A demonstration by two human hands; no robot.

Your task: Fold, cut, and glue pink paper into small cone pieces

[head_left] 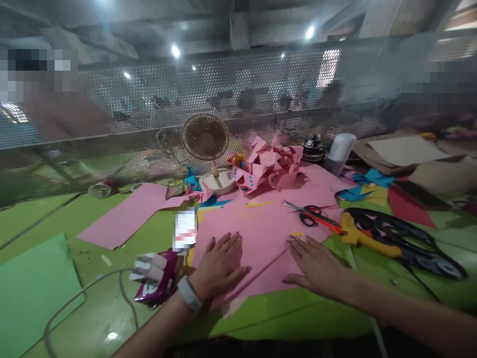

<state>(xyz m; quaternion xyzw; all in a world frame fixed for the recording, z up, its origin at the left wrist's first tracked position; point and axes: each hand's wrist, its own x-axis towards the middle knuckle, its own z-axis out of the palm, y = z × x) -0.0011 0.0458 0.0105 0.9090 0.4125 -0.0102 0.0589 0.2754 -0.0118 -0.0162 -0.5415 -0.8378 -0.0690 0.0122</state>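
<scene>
Both of my hands lie flat on a large pink paper sheet (261, 223) spread on the green table. My left hand (219, 266), with a white wristband, has its fingers spread and presses the sheet near its front edge. My right hand (316, 266) is open too, fingers stretched toward the sheet's right edge, beside a crease line running between the two hands. Scissors (311, 215) with red and black handles rest on the pink sheet just beyond my right hand. Neither hand holds anything.
A heap of folded pink paper pieces (268, 166) and a small desk fan (206, 144) stand behind the sheet. A glue gun (156, 278) with a cable lies at left, another pink sheet (126, 219) further left, coloured papers and a black cut-out (402, 238) at right. A perforated metal screen (149, 109) closes the back.
</scene>
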